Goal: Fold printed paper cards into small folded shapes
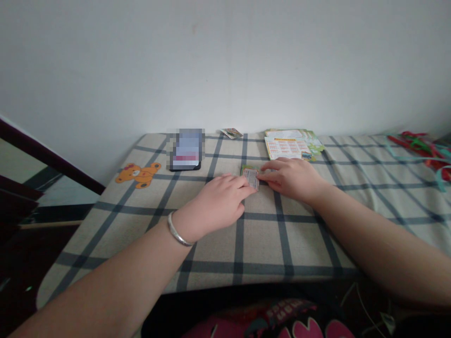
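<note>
A small folded printed paper (251, 178), with a green edge and dense text, lies on the tablecloth between my hands. My left hand (225, 197), a silver bangle on its wrist, presses the left and near side of the paper with its fingers together. At the paper's right edge, the fingertips of my right hand (291, 180) hold it with thumb and fingers close together. Just beyond that hand is a stack of printed sheets (287, 146) with green and white patterns. Another small folded paper (231, 133) rests near the wall.
A phone (186, 150), its screen blurred, lies at the back left. An orange bear picture (138, 175) is on the checked tablecloth (218, 244) near the left edge. Red, green and pale blue ribbons (423, 150) lie at the far right. A white wall (225, 65) borders the table's back.
</note>
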Motion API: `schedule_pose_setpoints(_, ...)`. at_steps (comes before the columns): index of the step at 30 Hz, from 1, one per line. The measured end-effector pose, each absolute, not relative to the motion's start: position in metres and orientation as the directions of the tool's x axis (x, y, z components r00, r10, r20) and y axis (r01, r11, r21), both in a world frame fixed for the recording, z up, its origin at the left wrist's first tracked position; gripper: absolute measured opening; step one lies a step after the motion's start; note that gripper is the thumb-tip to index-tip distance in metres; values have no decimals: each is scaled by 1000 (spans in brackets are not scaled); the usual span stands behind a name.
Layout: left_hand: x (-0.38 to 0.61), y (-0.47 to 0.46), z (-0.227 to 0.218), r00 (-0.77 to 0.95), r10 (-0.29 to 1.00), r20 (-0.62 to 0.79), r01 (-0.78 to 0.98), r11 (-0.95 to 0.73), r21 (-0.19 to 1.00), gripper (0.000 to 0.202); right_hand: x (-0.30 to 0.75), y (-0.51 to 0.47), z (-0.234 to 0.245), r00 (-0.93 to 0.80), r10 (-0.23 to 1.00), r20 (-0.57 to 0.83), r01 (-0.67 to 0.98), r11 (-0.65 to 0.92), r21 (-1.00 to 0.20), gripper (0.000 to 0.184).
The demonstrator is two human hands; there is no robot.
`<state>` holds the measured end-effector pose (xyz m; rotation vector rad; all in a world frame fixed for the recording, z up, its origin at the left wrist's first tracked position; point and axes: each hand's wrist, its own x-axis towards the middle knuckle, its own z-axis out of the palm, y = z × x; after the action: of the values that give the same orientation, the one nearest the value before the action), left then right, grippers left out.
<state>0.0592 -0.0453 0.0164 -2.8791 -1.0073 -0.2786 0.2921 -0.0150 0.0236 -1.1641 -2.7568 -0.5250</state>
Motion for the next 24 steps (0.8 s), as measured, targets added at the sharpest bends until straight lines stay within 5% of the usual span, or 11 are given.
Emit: schedule_pose_setpoints(24, 54, -38, 14, 762, 613, 209, 616, -785, 56, 41, 269, -15, 17, -555, 801, 226, 830, 514, 215, 33)
